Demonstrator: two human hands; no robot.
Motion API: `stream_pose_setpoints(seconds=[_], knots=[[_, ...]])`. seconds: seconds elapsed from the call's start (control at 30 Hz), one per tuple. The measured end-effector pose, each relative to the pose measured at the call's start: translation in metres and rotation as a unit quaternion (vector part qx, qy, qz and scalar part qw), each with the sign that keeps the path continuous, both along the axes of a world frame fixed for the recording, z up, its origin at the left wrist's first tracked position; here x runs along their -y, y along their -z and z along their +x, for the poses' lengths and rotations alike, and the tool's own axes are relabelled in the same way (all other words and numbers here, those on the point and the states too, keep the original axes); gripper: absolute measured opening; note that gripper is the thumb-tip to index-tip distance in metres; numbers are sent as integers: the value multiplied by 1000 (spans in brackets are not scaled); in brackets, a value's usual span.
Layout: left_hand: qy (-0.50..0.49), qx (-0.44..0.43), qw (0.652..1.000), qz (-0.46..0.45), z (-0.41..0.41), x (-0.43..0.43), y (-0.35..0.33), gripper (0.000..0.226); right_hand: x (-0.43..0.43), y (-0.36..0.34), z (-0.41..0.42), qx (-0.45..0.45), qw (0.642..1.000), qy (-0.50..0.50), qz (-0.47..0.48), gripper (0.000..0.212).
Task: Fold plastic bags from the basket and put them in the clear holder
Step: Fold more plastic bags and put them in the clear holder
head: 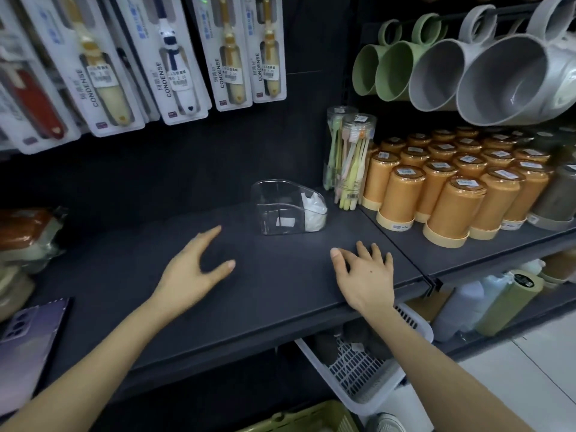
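A clear plastic holder stands on the dark shelf, with a folded white plastic bag tucked in its right end. My left hand hovers over the shelf to the holder's lower left, fingers spread and empty. Below and to the right of the holder, my right hand lies flat with straight fingers and holds nothing. A white slatted basket sits under the shelf's front edge near my right forearm; dark bundles lie in it.
Orange lidded cups and clear toothbrush tubes crowd the shelf's right side. Carded toothbrushes hang above, mugs at upper right. A phone and packaged goods lie at left. A green basket sits at the bottom.
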State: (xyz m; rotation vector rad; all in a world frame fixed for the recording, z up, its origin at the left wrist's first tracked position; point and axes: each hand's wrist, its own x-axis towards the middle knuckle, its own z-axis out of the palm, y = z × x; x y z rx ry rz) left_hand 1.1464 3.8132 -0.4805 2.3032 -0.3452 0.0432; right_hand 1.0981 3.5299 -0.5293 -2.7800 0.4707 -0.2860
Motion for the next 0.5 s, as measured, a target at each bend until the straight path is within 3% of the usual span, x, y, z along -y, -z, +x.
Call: stream_pose_setpoints(seconds=[0.07, 0.23, 0.4, 0.5], knots=[[15, 42, 996, 82, -43, -30, 11, 66, 1, 0, -2, 29, 999, -10, 37, 75], [27, 41, 978, 201, -109, -90, 47, 82, 2, 0, -10, 55, 993, -47, 90, 52], [24, 116, 937, 330, -139, -119, 66, 68, -19, 3, -33, 9, 991, -100, 87, 59], [-1, 140, 924, 356, -151, -124, 71, 66, -51, 12, -71, 105, 978, -143, 111, 51]])
